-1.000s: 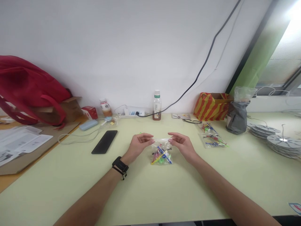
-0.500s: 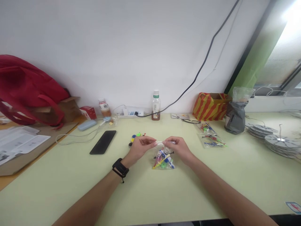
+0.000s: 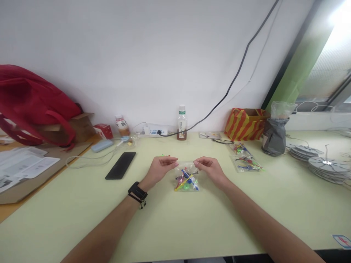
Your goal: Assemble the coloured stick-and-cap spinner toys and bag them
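Note:
A small clear plastic bag (image 3: 187, 181) of colourful plastic pieces lies before me, its top edge toward the wall. Blue and yellow sticks and green and pink pieces show through it. My left hand (image 3: 160, 170) is at the bag's upper left corner, thumb and fingers closed on the edge. At the upper right corner, my right hand (image 3: 210, 170) pinches the edge between thumb and forefinger. Behind my left hand a few loose coloured pieces (image 3: 165, 155) peek out, mostly hidden.
Filled clear bags (image 3: 248, 163) lie to the right, near a striped gift bag (image 3: 241, 124) and stacked grey discs (image 3: 327, 168). A black phone (image 3: 120, 165) is on the left. By the wall stand a bottle (image 3: 182, 124) and a power strip (image 3: 153, 130).
My hands have moved apart along the bag's top edge, from near its middle out to the corners. The bag now looks flatter and sits slightly farther left.

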`<state>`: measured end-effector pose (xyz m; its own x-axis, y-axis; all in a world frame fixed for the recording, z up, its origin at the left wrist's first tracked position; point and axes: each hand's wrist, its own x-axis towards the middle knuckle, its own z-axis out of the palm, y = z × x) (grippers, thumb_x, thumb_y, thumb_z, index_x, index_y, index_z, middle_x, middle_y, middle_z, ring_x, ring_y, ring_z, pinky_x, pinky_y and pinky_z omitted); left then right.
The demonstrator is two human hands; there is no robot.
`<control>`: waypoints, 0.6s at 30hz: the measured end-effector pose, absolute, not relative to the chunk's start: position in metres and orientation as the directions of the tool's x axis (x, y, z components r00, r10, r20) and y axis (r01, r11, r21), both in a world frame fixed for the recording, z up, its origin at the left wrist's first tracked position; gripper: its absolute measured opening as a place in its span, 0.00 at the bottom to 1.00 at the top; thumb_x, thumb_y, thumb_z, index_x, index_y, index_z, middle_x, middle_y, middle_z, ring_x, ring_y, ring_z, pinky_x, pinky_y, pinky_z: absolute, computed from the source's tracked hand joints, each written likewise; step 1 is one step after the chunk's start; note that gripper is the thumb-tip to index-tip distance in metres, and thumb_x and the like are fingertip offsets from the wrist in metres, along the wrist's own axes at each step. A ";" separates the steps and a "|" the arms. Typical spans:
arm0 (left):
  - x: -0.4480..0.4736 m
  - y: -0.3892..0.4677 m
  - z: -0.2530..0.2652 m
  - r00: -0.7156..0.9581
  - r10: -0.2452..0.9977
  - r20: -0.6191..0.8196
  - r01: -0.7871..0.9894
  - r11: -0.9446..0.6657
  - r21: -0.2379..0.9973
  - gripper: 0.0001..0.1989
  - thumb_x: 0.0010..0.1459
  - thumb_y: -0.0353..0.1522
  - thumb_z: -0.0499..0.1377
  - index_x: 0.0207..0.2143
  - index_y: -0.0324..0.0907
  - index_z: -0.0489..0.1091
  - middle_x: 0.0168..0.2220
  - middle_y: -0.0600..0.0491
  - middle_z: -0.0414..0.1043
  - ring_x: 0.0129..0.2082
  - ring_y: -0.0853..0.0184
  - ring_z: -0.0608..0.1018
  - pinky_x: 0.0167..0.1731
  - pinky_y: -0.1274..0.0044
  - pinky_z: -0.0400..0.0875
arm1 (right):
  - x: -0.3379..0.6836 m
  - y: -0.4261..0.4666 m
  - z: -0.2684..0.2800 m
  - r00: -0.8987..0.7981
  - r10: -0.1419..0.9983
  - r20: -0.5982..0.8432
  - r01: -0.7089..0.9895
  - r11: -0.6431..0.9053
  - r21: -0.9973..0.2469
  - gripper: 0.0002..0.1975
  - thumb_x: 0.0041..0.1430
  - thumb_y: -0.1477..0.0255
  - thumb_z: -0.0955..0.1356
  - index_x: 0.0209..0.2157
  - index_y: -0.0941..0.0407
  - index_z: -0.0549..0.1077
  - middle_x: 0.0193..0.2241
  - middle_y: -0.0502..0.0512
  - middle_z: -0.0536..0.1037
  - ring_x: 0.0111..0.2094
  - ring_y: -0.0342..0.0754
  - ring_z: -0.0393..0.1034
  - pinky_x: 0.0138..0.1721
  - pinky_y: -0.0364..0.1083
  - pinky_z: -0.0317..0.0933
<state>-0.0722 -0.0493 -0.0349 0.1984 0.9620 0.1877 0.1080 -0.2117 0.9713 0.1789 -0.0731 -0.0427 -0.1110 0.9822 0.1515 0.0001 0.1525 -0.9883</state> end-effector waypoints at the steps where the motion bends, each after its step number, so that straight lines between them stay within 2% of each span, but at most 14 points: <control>1: -0.073 -0.048 -0.035 0.212 0.955 0.206 0.119 -0.235 0.965 0.18 0.47 0.41 0.74 0.38 0.40 0.83 0.39 0.46 0.83 0.38 0.61 0.82 0.43 0.71 0.78 | 0.179 -0.073 -0.043 -0.096 0.983 0.155 0.003 0.156 -0.988 0.19 0.48 0.54 0.77 0.33 0.55 0.83 0.28 0.54 0.80 0.30 0.47 0.68 0.34 0.47 0.62; 6: -0.076 -0.048 -0.035 0.297 0.920 0.257 0.137 -0.307 0.942 0.15 0.52 0.42 0.71 0.34 0.39 0.81 0.33 0.48 0.81 0.34 0.63 0.81 0.39 0.73 0.77 | 0.181 -0.071 -0.046 -0.060 0.991 0.117 -0.061 0.114 -0.992 0.18 0.45 0.58 0.79 0.35 0.54 0.85 0.29 0.54 0.81 0.31 0.47 0.68 0.38 0.48 0.63; 12: -0.076 -0.049 -0.036 0.292 0.932 0.213 0.080 -0.246 0.966 0.14 0.51 0.39 0.72 0.38 0.40 0.83 0.37 0.47 0.83 0.37 0.62 0.82 0.42 0.72 0.77 | 0.182 -0.066 -0.055 -0.078 0.994 0.078 -0.180 0.063 -0.982 0.16 0.44 0.62 0.79 0.36 0.54 0.85 0.29 0.54 0.81 0.32 0.47 0.68 0.39 0.48 0.63; 18: -0.077 -0.048 -0.038 0.254 0.952 0.170 0.085 -0.197 0.977 0.13 0.51 0.38 0.71 0.37 0.40 0.84 0.36 0.46 0.83 0.39 0.59 0.82 0.43 0.71 0.77 | 0.182 -0.069 -0.050 -0.071 0.986 0.152 -0.079 0.146 -0.986 0.10 0.49 0.63 0.75 0.32 0.53 0.84 0.32 0.54 0.81 0.35 0.49 0.70 0.42 0.48 0.64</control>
